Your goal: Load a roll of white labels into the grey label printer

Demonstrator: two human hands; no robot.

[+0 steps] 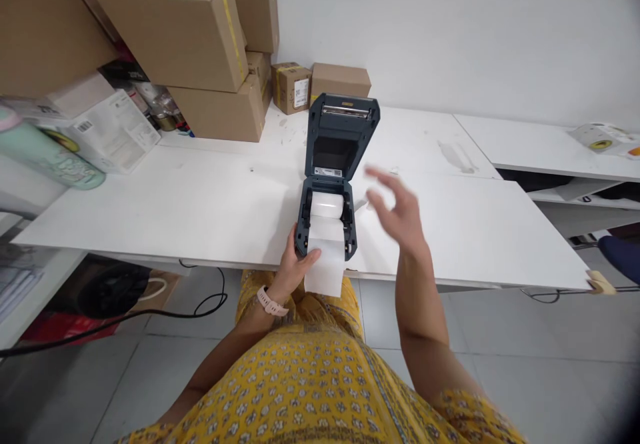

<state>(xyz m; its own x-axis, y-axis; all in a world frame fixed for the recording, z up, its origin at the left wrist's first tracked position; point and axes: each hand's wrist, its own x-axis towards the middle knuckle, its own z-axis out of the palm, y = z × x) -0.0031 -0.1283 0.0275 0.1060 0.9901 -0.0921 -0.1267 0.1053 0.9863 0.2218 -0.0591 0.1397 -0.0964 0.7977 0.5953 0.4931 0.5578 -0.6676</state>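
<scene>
A dark blue-grey label printer (302, 221) stands near the front edge of the white table with its lid (312, 131) raised. A roll of white labels (327, 205) sits inside, and its label strip (325, 271) hangs out over the front. My left hand (294, 265) grips the printer's front left corner, its thumb lying on the strip; some of its fingers are hidden. To the right of the printer, my right hand (400, 211) is raised, slightly blurred, with fingers apart and nothing in it. A small pale piece (361, 204) shows beside the printer's right side.
Cardboard boxes (170, 34) are stacked at the back left, with two smaller boxes (340, 81) behind the printer. A mint-green bottle (55, 154) and a white box (113, 131) stand at far left. A black cable (200, 311) runs below the table (225, 197).
</scene>
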